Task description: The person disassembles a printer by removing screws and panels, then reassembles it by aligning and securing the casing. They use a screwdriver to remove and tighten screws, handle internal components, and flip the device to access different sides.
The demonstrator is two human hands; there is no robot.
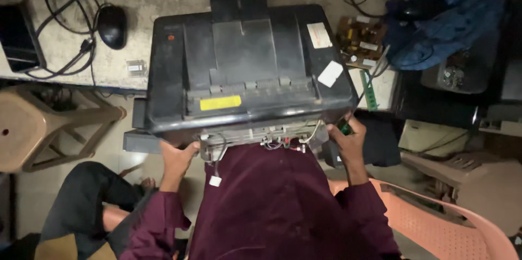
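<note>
Underneath, black printer (247,61) with yellow label, fingers of left hand (176,157) and right hand (348,138) gripping its edge.

The black printer (244,64) bears a yellow label (220,102) and white stickers (329,73); the sleeves (163,216) are maroon.

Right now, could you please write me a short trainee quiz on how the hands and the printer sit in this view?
1. True or false: both hands grip the black printer at its near lower edge.
2. Which hand also holds a green-handled tool? A left hand B right hand
3. Fill in: the computer mouse lies on the table to the printer's ____.

Key: 1 true; 2 B; 3 left.
</note>
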